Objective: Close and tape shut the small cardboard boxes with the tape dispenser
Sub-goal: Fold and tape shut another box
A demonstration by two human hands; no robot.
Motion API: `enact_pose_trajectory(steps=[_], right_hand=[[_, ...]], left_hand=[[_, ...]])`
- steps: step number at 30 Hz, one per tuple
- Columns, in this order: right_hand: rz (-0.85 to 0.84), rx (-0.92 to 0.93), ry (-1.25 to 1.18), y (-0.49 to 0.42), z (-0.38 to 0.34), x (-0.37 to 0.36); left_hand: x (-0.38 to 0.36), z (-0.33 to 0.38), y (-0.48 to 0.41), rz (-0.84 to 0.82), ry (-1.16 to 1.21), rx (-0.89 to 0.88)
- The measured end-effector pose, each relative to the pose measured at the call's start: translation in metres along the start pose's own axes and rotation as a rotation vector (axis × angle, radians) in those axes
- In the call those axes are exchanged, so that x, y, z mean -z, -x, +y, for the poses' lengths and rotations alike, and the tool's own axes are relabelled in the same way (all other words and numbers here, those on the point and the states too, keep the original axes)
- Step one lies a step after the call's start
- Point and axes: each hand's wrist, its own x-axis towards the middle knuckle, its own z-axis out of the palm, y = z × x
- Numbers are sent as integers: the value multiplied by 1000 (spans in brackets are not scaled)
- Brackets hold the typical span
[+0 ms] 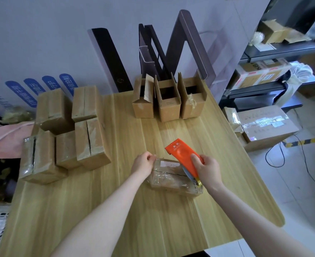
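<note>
A small closed cardboard box [168, 178] lies on the wooden table [116, 201] in front of me, with clear tape along its top and over its near end. My right hand [206, 168] grips the orange tape dispenser [182, 154], whose lower end sits on the box's right end. My left hand [143, 162] pinches the tape at the box's left end, fingers curled. Three open boxes [167, 100] stand at the back of the table with flaps up. Several taped boxes [65, 134] are stacked at the left.
Dark panels [112, 60] lean on the wall behind the table. A shelf [275, 52] with parcels stands at the right, and a large taped carton [264, 125] sits on the floor beside the table. Cables trail across the floor. Pink cloth [2, 138] lies far left.
</note>
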Motion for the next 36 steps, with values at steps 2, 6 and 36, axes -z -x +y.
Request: enact_pose_trajectory(steps=[2,6,36], right_hand=[[6,5,-1,1,0,1],[12,11,15,1,-1,1],[-1,23,-95,2,-8,7]], left_hand=[[-5,-2,0,-30,129,30],[-12,1,2,-130,511,181],[-43,-4,48,18,676,53]])
